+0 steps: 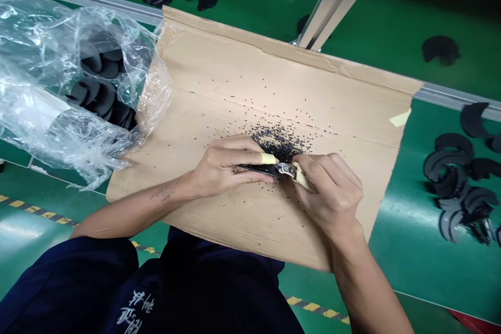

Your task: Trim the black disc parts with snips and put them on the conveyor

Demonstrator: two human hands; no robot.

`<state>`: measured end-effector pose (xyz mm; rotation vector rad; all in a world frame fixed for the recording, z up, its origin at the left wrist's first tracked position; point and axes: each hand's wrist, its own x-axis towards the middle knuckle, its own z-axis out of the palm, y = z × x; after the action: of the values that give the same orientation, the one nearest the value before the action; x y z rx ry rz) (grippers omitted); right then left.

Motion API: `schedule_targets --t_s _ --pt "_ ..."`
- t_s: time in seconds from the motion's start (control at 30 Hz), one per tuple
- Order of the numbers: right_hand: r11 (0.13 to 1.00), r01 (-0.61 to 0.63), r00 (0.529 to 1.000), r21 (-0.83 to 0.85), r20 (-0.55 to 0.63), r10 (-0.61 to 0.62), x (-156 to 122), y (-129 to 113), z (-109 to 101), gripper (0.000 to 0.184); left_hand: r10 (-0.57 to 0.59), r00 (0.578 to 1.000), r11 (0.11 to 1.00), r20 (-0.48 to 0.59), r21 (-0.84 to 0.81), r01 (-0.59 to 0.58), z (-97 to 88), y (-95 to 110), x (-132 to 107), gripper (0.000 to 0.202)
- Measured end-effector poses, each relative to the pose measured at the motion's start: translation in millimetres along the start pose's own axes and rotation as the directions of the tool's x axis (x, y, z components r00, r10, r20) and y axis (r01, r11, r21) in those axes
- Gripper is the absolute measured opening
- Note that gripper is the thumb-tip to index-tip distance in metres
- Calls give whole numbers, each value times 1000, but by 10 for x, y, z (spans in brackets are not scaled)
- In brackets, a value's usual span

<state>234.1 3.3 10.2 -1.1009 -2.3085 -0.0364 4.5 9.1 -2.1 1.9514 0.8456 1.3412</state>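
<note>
My left hand [227, 164], with pale yellow tape around one finger, pinches a thin black plastic piece [260, 168] above the cardboard. My right hand [331, 185] is wrapped around the pale yellow handles of a small pair of nippers [287, 169]. Their metal jaws touch the right end of the black piece. My fingers cover most of that piece, so its full shape is hidden. Just beyond my hands lies a dense scatter of tiny black plastic bits [277, 138].
The cardboard sheet [219, 62] lies over a green table. Left of it, a clear plastic bag [35, 99] holds curved black parts [99, 96]. More curved black parts [462, 182] are heaped at right. A metal post [332, 5] rises at the back.
</note>
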Motion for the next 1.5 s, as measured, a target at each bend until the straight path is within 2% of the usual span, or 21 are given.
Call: schedule_targets --t_s 0.17,0.27,0.33,0.4,0.5,0.6,0.7,0.77,0.83,0.93,1.0,1.07,1.17,1.27,1.33,1.37,1.43,1.5 --pt "1000 3 1000 -5 -7 -3 -7 -18 11 7 -17 1000 1000 27 -2 17 -8 4 0 21" --pt "986 -21 1000 167 -8 22 -6 -18 31 11 -14 999 1000 49 -7 15 -16 6 9 20" --pt "947 -68 998 313 20 66 -3 -10 38 10 -15 999 1000 48 -7 15 -26 11 19 21" --pt "922 -130 992 366 55 118 2 10 42 10 -26 999 1000 35 2 26 -36 18 29 26" --pt "967 -146 988 209 74 133 7 49 57 15 -50 998 998 23 25 50 -40 23 32 32" --pt "996 -86 993 33 83 83 3 75 73 19 -64 996 995 62 75 59 -16 15 15 26" --pt "996 -82 994 26 75 80 -3 80 63 18 -77 994 991 71 112 69 6 -3 -3 22" --pt "984 -135 989 117 81 126 1 72 41 19 -92 995 992 32 92 89 4 -7 -1 23" --pt "920 -258 965 296 127 229 13 45 16 18 -141 990 989 -7 46 142 -7 2 11 23" --pt "693 -453 890 562 243 385 36 -38 -6 17 -275 961 960 -26 -57 273 -11 39 26 21" --pt "573 -492 867 655 308 391 47 -102 -7 21 -330 944 935 -18 -145 324 5 70 23 22" --pt "543 -469 879 697 309 363 51 -150 -4 24 -332 943 918 1 -232 323 25 92 13 23" --pt "636 -373 922 676 192 336 40 -161 1 15 -250 968 944 25 -217 249 25 86 11 22" --pt "827 -200 970 525 -11 242 19 -114 -1 18 -77 997 997 31 7 76 -26 40 28 22" --pt "929 -48 986 367 -132 102 10 -89 -11 24 33 997 982 77 185 -47 -59 6 33 17" --pt "953 23 986 303 -163 28 9 -87 -19 24 67 991 959 120 267 -97 -68 -8 30 15" --pt "946 111 986 304 -156 -65 13 -101 -43 22 98 974 910 205 378 -171 -69 -26 12 17" --pt "880 95 994 466 -95 -57 22 -114 -73 22 100 964 900 248 391 -194 -57 -32 -11 21"
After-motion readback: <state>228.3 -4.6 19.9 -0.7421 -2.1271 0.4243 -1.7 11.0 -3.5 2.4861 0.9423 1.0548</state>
